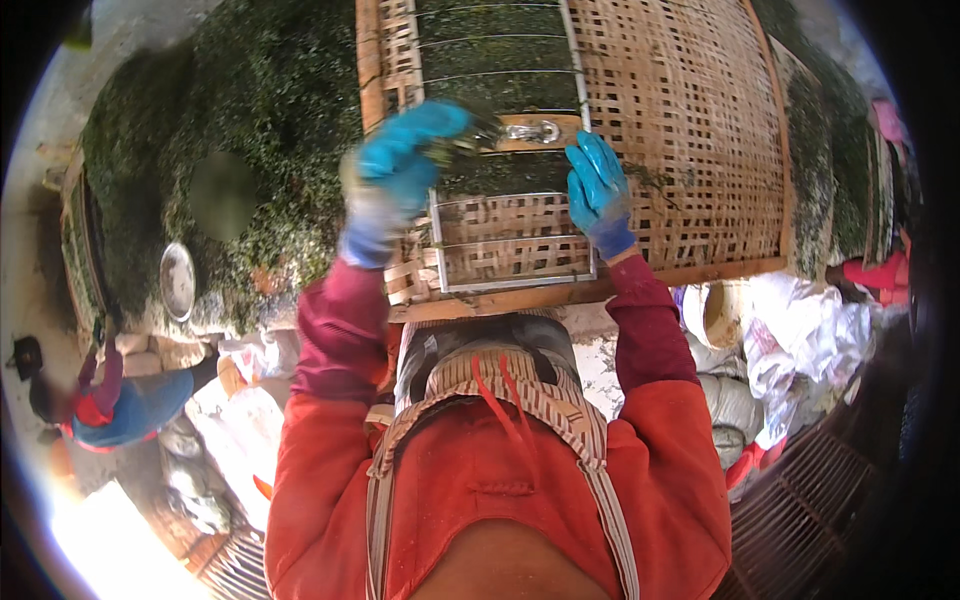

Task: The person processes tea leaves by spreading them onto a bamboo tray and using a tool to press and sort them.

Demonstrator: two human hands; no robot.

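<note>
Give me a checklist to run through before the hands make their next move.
1. Both hands gloved: ok; left hand and right hand wear blue gloves.
2. White frame on the woven tray: ok.
3. Right hand near the frame's right rail: ok.
4. Left hand's grip: cannot tell; it is motion-blurred.
5. Dark green material covering every section of the frame: not ok; bare weave shows in the sections nearest the person.
6. Wooden piece firmly held: cannot tell.

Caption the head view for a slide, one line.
A blurred left hand and a right hand, both blue-gloved, at a white frame with dark green plant bits over a woven tray.
</note>
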